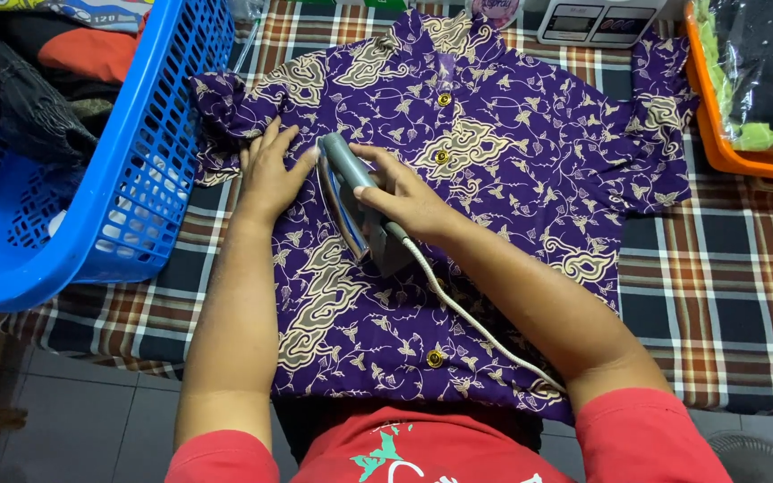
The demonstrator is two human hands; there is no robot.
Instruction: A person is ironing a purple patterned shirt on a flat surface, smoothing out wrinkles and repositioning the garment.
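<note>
A purple patterned shirt lies spread front-up on a table under a plaid cloth, collar away from the person, buttons done up, so the whole front is flat and within reach. The right hand has its grip closed around the handle of a grey iron, which sits on the shirt's chest panel, nose pointing toward the collar side; the wrist is bent slightly inward and the forearm runs diagonally back to the red sleeve, a pose that lets the arm push the iron along the cloth. A white cord trails from the iron's heel back along that forearm, kept clear of the sole. The left hand lies flat just beside the iron, fingers spread and together on nothing, palm pressing the fabric near the sleeve, seemingly to keep it taut and stop it bunching ahead of the iron; its arm comes straight up from the body. A blue basket with clothes stands at the left edge, an orange basket at the right, both near enough to reach.
</note>
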